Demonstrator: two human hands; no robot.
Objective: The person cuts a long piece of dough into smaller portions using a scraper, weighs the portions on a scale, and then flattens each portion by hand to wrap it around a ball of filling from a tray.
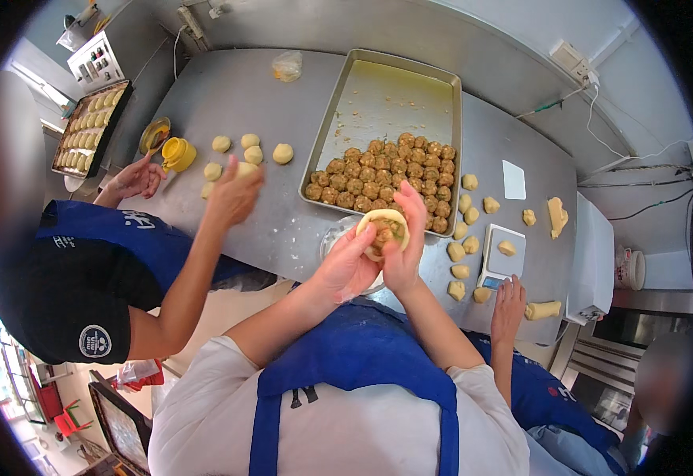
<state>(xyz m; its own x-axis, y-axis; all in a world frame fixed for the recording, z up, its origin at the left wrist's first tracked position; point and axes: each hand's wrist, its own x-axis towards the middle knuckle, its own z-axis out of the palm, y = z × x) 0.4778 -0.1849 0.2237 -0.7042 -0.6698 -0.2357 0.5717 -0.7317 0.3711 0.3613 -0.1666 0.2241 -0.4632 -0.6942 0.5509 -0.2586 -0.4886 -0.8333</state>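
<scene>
In front of my chest, both hands hold a round dough wrapper (pixel 380 215) with brownish-green filling (pixel 389 233) in its hollow. My left hand (pixel 348 266) cups the wrapper's left side, its thumb close to the filling. On the other side, my right hand (pixel 406 247) grips the lower right edge, with some fingers raised along the rim. Partly hidden beneath my hands is a clear bowl (pixel 333 236) with something white in it. Just beyond them, rows of filling balls (pixel 378 172) cover the near part of a metal tray (pixel 394 95).
Dough pieces (pixel 461 231) and a small scale (pixel 502 259) lie to the right, beside a co-worker's hand (pixel 507 305). At left, another co-worker's hand (pixel 234 198) is over dough balls (pixel 283 153) near a yellow cup (pixel 178 153). A filled baking tray (pixel 64 162) stands far left.
</scene>
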